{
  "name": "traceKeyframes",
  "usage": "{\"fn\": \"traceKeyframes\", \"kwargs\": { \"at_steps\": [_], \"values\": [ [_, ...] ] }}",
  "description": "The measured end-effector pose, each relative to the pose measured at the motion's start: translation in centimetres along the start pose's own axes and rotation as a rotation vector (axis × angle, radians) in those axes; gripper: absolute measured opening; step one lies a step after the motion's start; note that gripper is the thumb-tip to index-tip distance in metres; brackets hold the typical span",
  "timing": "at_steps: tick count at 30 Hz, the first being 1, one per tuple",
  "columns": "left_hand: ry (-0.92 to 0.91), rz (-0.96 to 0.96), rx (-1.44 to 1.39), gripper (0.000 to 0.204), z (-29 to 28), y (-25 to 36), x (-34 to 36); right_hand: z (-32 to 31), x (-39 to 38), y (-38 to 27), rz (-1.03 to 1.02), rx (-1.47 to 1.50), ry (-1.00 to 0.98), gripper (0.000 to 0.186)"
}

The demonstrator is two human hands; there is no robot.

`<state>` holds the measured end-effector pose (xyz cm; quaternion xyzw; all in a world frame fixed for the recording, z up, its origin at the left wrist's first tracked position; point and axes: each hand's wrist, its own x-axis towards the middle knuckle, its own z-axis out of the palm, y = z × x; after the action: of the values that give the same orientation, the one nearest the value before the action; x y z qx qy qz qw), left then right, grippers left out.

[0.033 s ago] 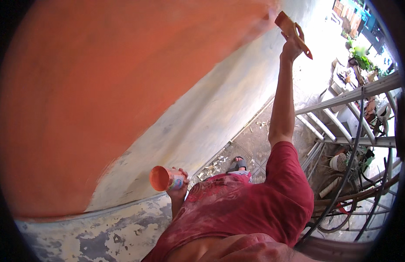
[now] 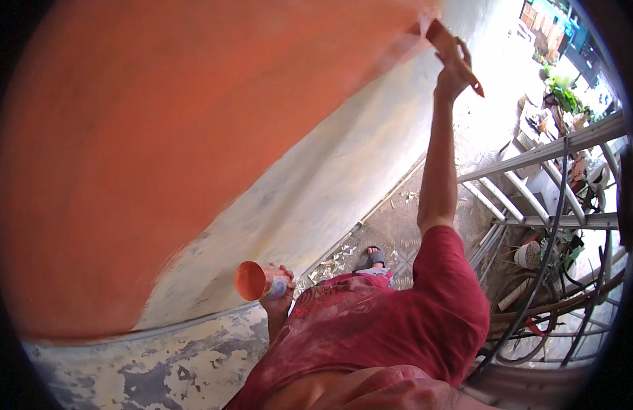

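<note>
My right hand (image 2: 453,76) grips a wide paintbrush (image 2: 441,39) by its handle at the end of my raised arm, its bristle end at the upper edge of the orange paint on the wall (image 2: 159,137), where it borders a pale band (image 2: 282,212). Low at my left side, my left hand (image 2: 282,298) holds a small tub (image 2: 253,279) tipped with its orange-coated inside toward the camera. Whether paint pools inside cannot be made out.
A pale metal railing or ladder (image 2: 542,150) stands on my right, with dark curved bars, a potted plant (image 2: 526,254) and clutter behind it. Green plants (image 2: 562,96) are farther up the passage. My sandalled foot (image 2: 373,255) rests on the littered paving (image 2: 398,225) beside the wall.
My right hand and the brush have moved slightly left, toward the orange area of the wall. My left hand and the tub have barely moved.
</note>
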<state>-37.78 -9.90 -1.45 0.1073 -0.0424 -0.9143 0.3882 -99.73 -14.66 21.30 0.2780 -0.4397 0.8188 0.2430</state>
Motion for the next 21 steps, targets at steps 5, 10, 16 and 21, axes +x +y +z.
{"fn": "traceKeyframes", "kwargs": {
  "at_steps": [5, 10, 16, 21],
  "values": [
    [0.121, 0.093, -0.055, 0.058, -1.9, 4.2, -5.7, 7.2, -21.8, -16.4, -0.309, -0.707, -0.323, 0.03],
    [0.114, 0.225, 0.022, 0.057, -3.2, 7.5, -9.6, 12.4, -38.3, -33.6, -0.295, 0.238, -0.603, 0.038],
    [0.122, 0.2, 0.003, 0.058, -3.3, 9.5, -11.9, 12.8, -36.7, -34.7, -0.303, 0.283, -1.068, 0.023],
    [0.12, 0.187, -0.069, 0.059, -3.7, 10.8, -12.0, 7.2, -27.1, -22.4, 0.253, 0.293, -0.517, 0.034]
  ]
}}
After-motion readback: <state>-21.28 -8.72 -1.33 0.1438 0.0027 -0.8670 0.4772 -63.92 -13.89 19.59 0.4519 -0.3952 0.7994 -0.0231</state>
